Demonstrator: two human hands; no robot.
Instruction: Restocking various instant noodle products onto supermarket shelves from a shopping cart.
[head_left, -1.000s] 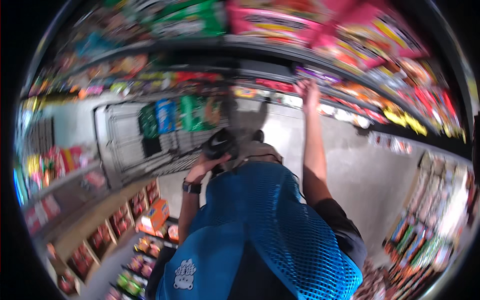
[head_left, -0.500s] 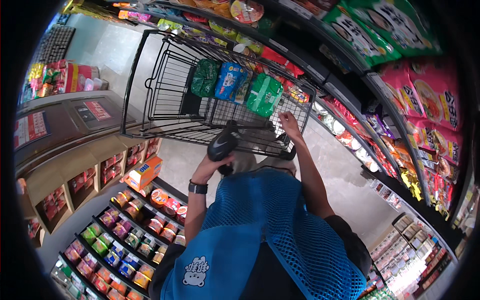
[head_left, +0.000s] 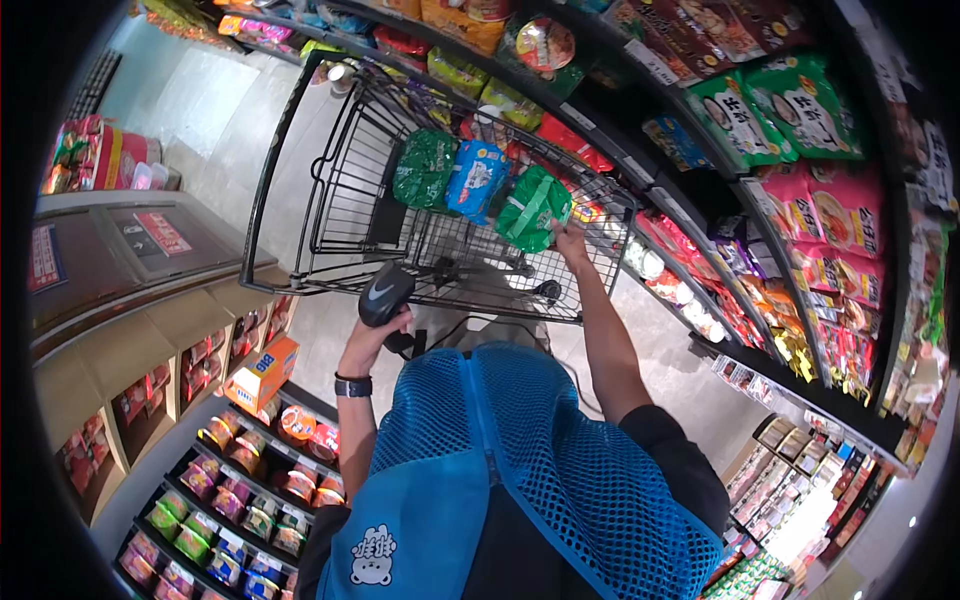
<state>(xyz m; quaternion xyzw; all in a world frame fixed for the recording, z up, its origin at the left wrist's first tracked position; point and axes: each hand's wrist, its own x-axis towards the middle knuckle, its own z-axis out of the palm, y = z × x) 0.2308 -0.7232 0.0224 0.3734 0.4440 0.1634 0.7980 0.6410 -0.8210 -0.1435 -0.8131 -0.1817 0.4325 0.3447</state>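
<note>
My left hand (head_left: 366, 342) is closed around the grip of a black handheld barcode scanner (head_left: 388, 294), held just outside the near side of a black wire shopping cart (head_left: 388, 222). In the cart, three plastic-wrapped packets lie in a row: a dark green one (head_left: 424, 170), a blue one (head_left: 478, 180) and a bright green one (head_left: 533, 205). My right hand (head_left: 572, 247) reaches over the cart with bent fingers closed at the bright green packet's near right edge. The fingertips are partly hidden there.
Shelves of bagged noodles (head_left: 815, 110) run along the far and right sides. At lower left stand a rack of cup noodles (head_left: 230, 495) and an orange box (head_left: 262, 373). A grey-lidded cabinet (head_left: 150, 235) is at left. Several goods lie stacked on the floor (head_left: 130, 160) beyond it.
My right hand has come onto the bright green packet, which now sits tilted. The scanner in my left hand has moved left. The view has shifted slightly.
</note>
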